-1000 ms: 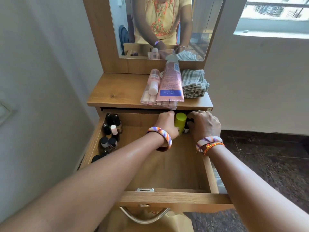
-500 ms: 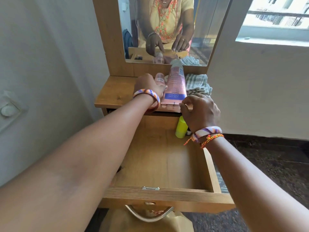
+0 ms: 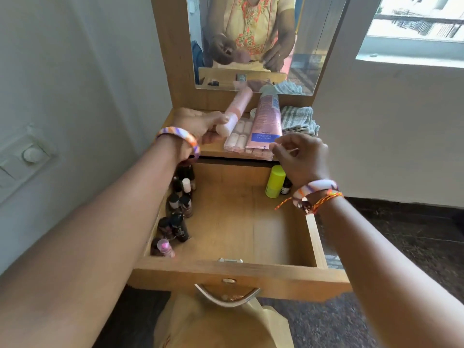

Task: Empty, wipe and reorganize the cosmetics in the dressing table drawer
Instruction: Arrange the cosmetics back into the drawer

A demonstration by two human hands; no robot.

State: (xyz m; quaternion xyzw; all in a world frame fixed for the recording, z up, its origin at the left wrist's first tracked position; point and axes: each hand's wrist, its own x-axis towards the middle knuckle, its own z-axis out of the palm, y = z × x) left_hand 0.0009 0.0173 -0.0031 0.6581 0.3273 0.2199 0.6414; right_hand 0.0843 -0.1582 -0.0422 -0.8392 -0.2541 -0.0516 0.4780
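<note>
While a person stood over a wooden dressing table with its drawer [image 3: 236, 268] pulled fully out, the head camera looked down along both forearms. Its mirror [image 3: 253, 41] reflected the person's torso and hands. Most of the drawer floor was bare wood. A cluster of small dark bottles [image 3: 179, 212] stood along its left wall, and a lime-green container [image 3: 275, 181] stood upright in the far right corner with a small dark bottle just beside it.

On the bench [image 3: 175, 116] above the drawer lay a folded striped cloth [image 3: 298, 120], a large pink tube [image 3: 266, 121] resting on a flat pack of pale capsules [image 3: 239, 136].

The left hand [image 3: 198, 126] gripped the cap end of a slim pink bottle [image 3: 237, 109], fingers curled round it, held tilted over the bench. The right hand [image 3: 301, 156] hovered near the large tube's lower end, thumb and finger pinched together; whether they held anything was unclear.

Judging risk: the bottle, held only at one end, could slip or knock the tube off the pack, and a forearm lowered carelessly could topple the crowded bottles.
</note>
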